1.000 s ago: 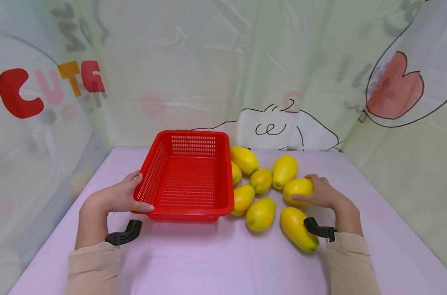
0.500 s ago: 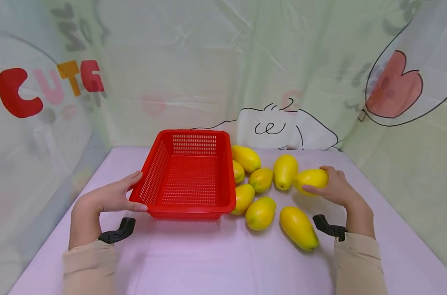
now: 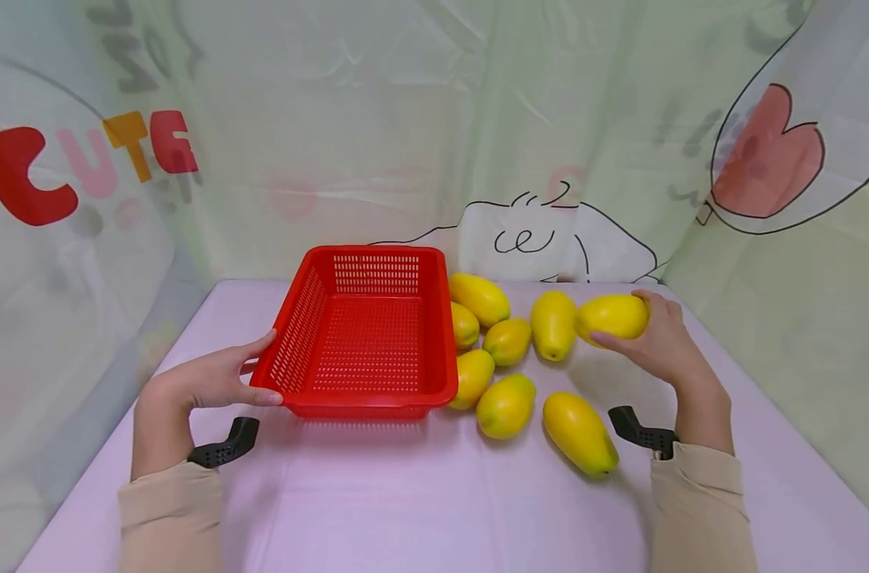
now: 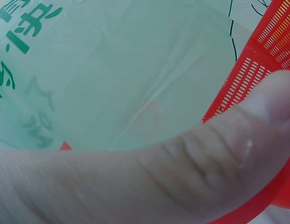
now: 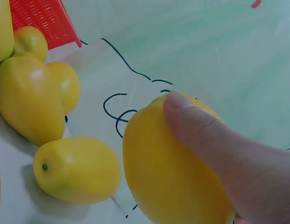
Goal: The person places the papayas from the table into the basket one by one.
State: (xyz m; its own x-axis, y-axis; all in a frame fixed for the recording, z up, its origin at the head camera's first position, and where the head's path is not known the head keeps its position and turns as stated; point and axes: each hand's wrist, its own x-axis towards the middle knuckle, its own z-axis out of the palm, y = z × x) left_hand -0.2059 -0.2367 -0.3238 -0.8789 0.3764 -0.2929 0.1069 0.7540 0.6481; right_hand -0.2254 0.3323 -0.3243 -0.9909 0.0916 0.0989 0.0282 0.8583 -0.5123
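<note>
A red mesh basket (image 3: 366, 338) stands empty on the lilac table (image 3: 434, 493). My left hand (image 3: 243, 374) grips its near left corner, thumb along the front rim and fingers against the side wall; the left wrist view shows the thumb (image 4: 191, 168) across the basket's red rim (image 4: 271, 51). My right hand (image 3: 648, 336) holds one yellow mango (image 3: 608, 314) lifted above the table at the right of the pile. In the right wrist view its thumb (image 5: 205, 135) presses on that mango (image 5: 168, 177).
Several more yellow mangoes lie to the right of the basket, among them one at the back (image 3: 481, 298), one upright (image 3: 552, 324) and a long one at the front (image 3: 580, 432). Printed plastic curtains (image 3: 434, 143) wall the table on three sides.
My right hand has lifted the mango off the table and carried it up and toward the back right. The left hand stays on the basket's corner.
</note>
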